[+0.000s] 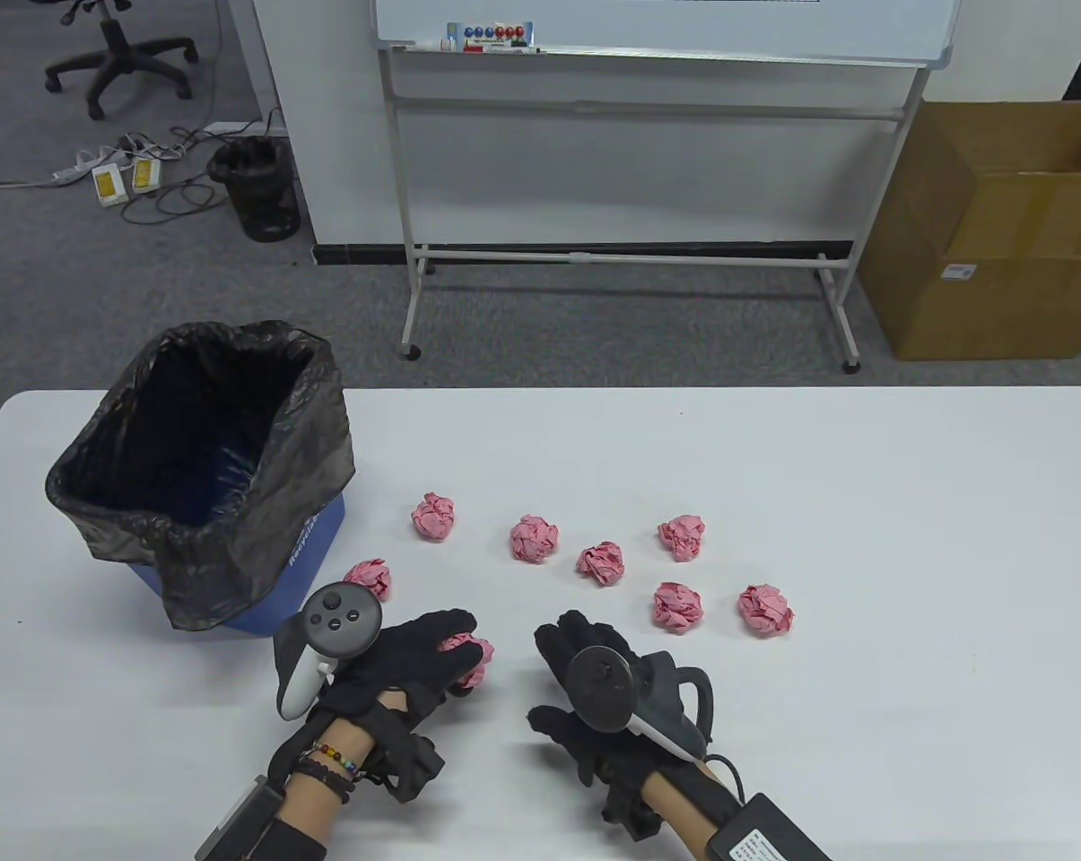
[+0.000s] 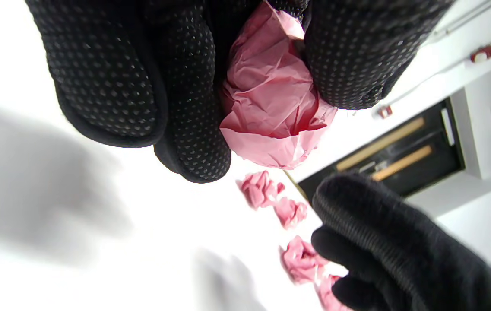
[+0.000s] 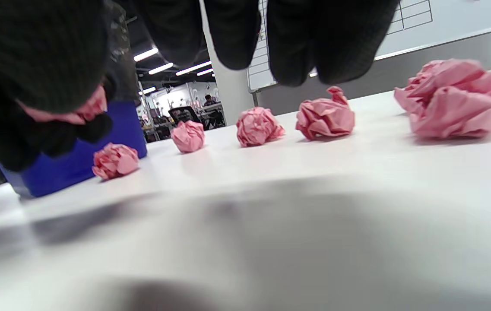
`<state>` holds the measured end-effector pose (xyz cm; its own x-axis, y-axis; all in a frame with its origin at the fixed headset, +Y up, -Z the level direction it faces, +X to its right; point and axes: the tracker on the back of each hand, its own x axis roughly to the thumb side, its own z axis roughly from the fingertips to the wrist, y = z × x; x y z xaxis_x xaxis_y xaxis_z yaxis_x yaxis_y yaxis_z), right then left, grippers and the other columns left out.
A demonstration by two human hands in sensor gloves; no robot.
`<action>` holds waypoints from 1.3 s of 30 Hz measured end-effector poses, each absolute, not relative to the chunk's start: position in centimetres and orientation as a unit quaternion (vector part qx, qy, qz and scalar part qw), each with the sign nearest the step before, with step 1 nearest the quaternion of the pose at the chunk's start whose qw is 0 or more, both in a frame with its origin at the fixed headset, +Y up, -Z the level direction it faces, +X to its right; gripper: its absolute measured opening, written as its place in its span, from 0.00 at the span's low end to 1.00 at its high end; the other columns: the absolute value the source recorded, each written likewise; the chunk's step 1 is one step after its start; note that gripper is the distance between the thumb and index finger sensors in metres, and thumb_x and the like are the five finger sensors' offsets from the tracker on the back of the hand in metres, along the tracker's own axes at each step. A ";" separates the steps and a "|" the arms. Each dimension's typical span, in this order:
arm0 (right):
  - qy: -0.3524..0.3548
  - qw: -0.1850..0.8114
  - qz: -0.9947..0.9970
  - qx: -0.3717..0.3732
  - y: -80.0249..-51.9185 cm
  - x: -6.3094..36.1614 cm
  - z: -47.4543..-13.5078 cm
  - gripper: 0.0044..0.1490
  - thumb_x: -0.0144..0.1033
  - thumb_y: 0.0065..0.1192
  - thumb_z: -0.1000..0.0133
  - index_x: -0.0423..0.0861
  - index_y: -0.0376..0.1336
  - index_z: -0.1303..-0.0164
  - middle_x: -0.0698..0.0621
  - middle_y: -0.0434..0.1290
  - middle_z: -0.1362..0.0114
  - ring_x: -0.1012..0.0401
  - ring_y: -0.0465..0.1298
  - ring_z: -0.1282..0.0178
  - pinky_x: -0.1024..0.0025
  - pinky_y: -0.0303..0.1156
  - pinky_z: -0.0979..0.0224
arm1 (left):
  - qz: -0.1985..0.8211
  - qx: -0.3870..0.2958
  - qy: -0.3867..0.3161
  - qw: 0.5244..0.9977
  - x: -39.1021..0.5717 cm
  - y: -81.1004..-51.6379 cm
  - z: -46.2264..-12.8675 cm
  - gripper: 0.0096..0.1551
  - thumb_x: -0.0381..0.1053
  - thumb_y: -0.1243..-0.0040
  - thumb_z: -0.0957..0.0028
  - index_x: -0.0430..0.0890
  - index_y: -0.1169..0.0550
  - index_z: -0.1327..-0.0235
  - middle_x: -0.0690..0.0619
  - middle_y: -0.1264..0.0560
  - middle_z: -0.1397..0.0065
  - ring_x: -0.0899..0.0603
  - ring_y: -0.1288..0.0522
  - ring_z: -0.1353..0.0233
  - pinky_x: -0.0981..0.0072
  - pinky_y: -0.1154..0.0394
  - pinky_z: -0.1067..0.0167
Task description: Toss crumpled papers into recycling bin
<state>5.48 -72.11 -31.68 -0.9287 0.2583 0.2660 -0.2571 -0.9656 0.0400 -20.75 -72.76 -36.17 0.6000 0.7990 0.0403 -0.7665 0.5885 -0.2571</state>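
Pink paper ball (image 2: 271, 99) pinched in left hand (image 1: 405, 659) grip — right hand (image 1: 594, 691) grip spread, holding nothing — bin (image 1: 199, 466) nearby

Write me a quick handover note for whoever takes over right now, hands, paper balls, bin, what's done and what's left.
Left hand: grips one pink paper ball near the table's front.
Right hand: holds nothing, hovers low over the table.
Recycling bin: black liner, back left; no paper visible inside.
Left: toss the held ball, then seven balls on the table, one beside the bin, six in a loose cluster.
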 end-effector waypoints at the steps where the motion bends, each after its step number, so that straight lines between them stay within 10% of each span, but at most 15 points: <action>1: 0.005 0.118 0.984 0.135 -72.2 5.5 -31.7 0.57 0.64 0.68 0.61 0.59 0.51 0.21 0.51 0.55 0.13 0.44 0.62 0.14 0.48 0.65 0.21 | 0.442 -0.102 -0.070 0.888 -21.0 -72.5 -36.2 0.39 0.59 0.33 0.52 0.40 0.25 0.32 0.35 0.17 0.36 0.44 0.08 0.47 0.55 0.10 0.52; 16: 0.011 0.074 0.989 0.127 -72.0 6.0 -31.7 0.59 0.66 0.65 0.61 0.60 0.47 0.20 0.51 0.50 0.12 0.44 0.57 0.12 0.46 0.61 0.19 | 0.440 0.032 -0.010 0.897 -22.9 -63.2 -38.1 0.39 0.60 0.33 0.52 0.41 0.26 0.31 0.36 0.18 0.34 0.44 0.09 0.44 0.55 0.11 0.50; 29: 0.020 0.081 0.987 0.136 -71.8 5.9 -31.6 0.59 0.66 0.65 0.61 0.61 0.47 0.20 0.51 0.49 0.12 0.43 0.57 0.12 0.45 0.61 0.19 | 0.291 0.328 0.151 0.886 -30.4 -51.9 -37.8 0.39 0.60 0.34 0.51 0.44 0.28 0.28 0.39 0.21 0.30 0.44 0.11 0.40 0.57 0.11 0.49; 34: 0.024 0.078 0.987 0.137 -71.9 5.8 -31.6 0.59 0.67 0.64 0.61 0.61 0.46 0.20 0.52 0.49 0.11 0.42 0.57 0.12 0.45 0.61 0.19 | 0.237 0.236 0.222 0.916 -32.6 -52.0 -38.7 0.57 0.69 0.43 0.50 0.43 0.51 0.17 0.34 0.52 0.13 0.20 0.42 0.20 0.28 0.37 0.30; 39: 0.023 0.080 0.987 0.134 -72.0 5.8 -31.6 0.59 0.67 0.64 0.61 0.61 0.46 0.20 0.52 0.49 0.11 0.42 0.57 0.12 0.45 0.61 0.19 | 0.228 0.230 0.204 0.924 -32.0 -52.4 -38.5 0.57 0.69 0.44 0.49 0.43 0.52 0.17 0.34 0.57 0.12 0.19 0.54 0.18 0.23 0.46 0.30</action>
<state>5.84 -71.95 -31.65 -0.9512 0.1642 0.2613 -0.1519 -0.9861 0.0668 -31.97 -52.40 -38.48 0.8125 0.5154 -0.2723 -0.3273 0.7899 0.5185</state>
